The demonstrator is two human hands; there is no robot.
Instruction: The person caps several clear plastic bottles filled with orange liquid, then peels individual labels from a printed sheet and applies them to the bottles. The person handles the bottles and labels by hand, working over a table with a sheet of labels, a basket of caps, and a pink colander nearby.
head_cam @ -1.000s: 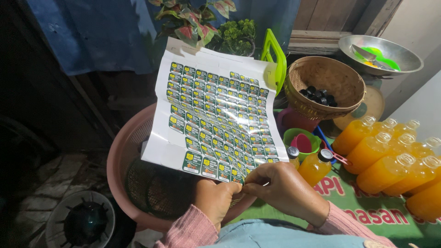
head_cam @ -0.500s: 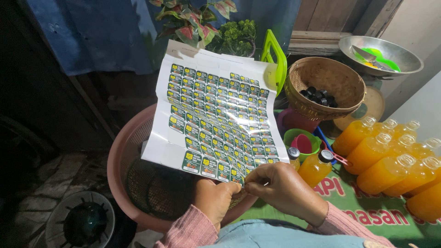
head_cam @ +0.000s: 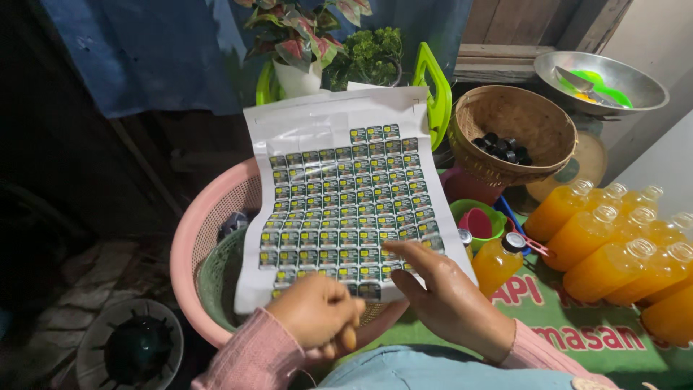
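A big white sticker sheet (head_cam: pixel 346 209) with rows of small green-and-black labels stands over the pink basket (head_cam: pixel 209 217). A green printed mat (head_cam: pixel 577 325) with red letters lies under the bottles.

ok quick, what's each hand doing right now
Left hand: fingers curled shut, pinching the bottom edge of the sticker sheet.
Right hand: open, fingers resting on the sheet's lower right part, gripping nothing.

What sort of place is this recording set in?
Probably a small home workspace for bottling and labelling drinks: filled orange bottles crowd the right, a sticker sheet is held up by both hands, and a woven basket holds dark caps.
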